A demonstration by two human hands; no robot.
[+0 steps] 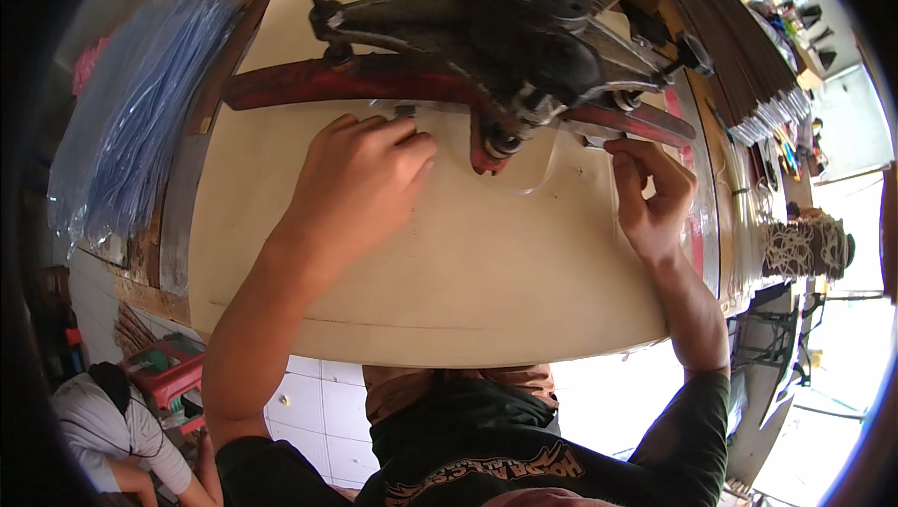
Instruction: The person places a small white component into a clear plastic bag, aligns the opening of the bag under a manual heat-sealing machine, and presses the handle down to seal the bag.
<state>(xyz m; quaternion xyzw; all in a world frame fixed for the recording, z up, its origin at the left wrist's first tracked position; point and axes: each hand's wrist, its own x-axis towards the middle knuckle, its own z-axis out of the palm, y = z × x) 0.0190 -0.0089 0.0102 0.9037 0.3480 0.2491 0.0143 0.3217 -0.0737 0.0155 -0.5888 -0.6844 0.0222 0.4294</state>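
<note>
A heavy machine head point(538, 49) with dark metal arms and knobs stands over the pale board point(449, 273). A worn red bar point(355, 81) runs across beneath it. My left hand point(360, 166) is closed, knuckles up, just in front of the bar's left part; whatever its fingers hold is hidden. A small dark block point(404, 111) shows beside its knuckles. My right hand point(655, 184) pinches by thumb and forefinger at the bar's right part, at a thin piece too small to name. Between the hands, a clear plastic sheet point(533, 187) sticks out from under the machine.
Bluish clear plastic sheets point(140, 123) are piled at the left. A tall stack of dark flat pieces point(739, 58) stands at the right, with a bundle of cord point(804, 245) nearer. Another person point(122, 432) sits low at the lower left, by a red stool point(168, 371).
</note>
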